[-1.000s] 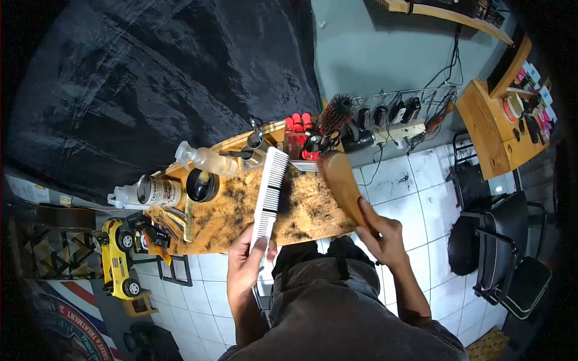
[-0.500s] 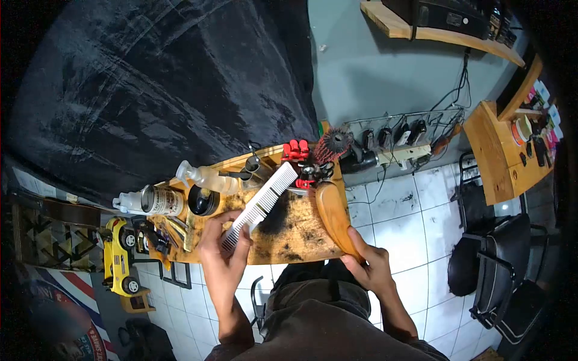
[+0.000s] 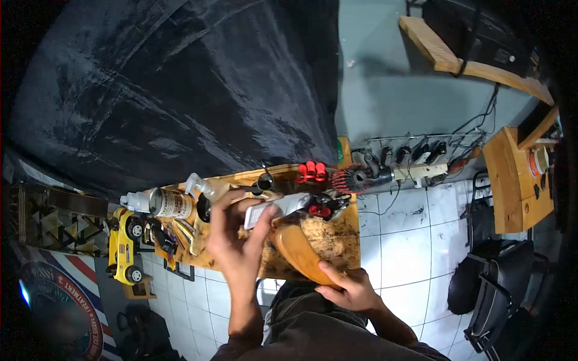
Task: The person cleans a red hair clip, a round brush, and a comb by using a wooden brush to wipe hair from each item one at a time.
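head view: left hand (image 3: 236, 240) grips white comb (image 3: 278, 209); right hand (image 3: 349, 289) grips wooden brush (image 3: 298, 253).

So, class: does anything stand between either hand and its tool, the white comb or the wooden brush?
Nothing visible does. The left hand grips the white comb at one end, and the right hand holds the wooden brush by its handle, both above the hair-strewn wooden counter.
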The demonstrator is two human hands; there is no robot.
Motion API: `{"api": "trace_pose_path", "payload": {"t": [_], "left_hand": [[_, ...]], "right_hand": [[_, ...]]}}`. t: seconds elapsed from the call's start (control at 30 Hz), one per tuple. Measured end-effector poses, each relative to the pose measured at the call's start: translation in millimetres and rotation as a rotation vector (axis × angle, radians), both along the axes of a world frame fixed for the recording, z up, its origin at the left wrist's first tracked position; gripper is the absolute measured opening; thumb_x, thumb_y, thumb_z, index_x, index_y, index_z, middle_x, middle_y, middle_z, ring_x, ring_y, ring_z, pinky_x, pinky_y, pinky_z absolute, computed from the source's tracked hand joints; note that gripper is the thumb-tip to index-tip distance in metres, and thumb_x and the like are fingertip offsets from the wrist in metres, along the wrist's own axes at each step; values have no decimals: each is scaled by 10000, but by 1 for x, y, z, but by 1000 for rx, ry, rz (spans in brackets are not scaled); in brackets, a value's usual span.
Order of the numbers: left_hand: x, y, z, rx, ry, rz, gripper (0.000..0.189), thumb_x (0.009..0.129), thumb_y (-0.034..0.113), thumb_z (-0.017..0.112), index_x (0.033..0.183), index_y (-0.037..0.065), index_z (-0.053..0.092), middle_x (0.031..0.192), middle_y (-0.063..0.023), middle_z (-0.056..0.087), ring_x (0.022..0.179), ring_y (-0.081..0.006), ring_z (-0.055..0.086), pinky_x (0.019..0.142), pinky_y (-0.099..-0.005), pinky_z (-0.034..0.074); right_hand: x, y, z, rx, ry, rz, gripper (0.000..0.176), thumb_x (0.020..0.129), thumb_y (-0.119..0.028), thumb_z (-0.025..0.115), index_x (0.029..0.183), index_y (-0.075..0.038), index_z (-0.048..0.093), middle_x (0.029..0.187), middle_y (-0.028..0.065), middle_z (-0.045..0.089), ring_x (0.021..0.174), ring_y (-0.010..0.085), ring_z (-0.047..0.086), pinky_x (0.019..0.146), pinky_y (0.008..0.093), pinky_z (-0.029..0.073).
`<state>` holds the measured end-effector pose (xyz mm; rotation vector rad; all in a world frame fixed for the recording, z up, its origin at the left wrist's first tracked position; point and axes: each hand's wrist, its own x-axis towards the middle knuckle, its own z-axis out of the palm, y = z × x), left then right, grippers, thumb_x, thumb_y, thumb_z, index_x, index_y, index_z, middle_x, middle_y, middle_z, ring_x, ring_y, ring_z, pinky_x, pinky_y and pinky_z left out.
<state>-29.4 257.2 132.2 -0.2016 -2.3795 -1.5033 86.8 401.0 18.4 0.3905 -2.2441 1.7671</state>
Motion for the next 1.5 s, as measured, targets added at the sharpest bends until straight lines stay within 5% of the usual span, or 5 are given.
{"api": "trace_pose_path", "payload": {"t": [0.5,0.83,1.1,1.23,1.5], "left_hand": [[5,-52,-42,-132,-183,-161,227,759,-40,602,986,-35,581,912,-79,640,816,-110,603,751,-248,484],[34,-140,-68,-9,-290,-121,172,827,74,644,969,-8,594,751,-75,625,714,-112,599,667,-245,481],[42,-256,-93,127,-368,-127,181,836,59,631,992,-23,590,814,-91,656,776,-122,621,703,-263,480],[39,-315,-113,199,-472,-141,174,850,62,615,999,-20,580,838,-117,658,821,-134,637,703,-265,490],[28,-415,-126,213,-522,-257,224,884,89,566,1074,-27,543,930,-141,657,857,-167,658,762,-282,513]], "right_hand": [[-13,-29,-20,36,129,-19,602,750,-169,684,1244,83,453,903,218,651,712,278,665,637,327,521],[-26,-93,-5,24,-258,153,556,855,-113,621,1356,-47,389,1232,206,537,1050,214,577,884,318,447],[-41,-214,14,238,-239,-62,526,802,-133,669,1252,39,456,1100,181,614,957,205,628,756,294,498],[-62,-264,11,582,-280,58,352,776,-180,691,980,30,495,741,209,636,613,335,641,529,378,477],[-104,-364,23,768,-303,-35,312,769,-59,590,1051,30,490,739,252,604,698,428,601,629,446,474]]}}
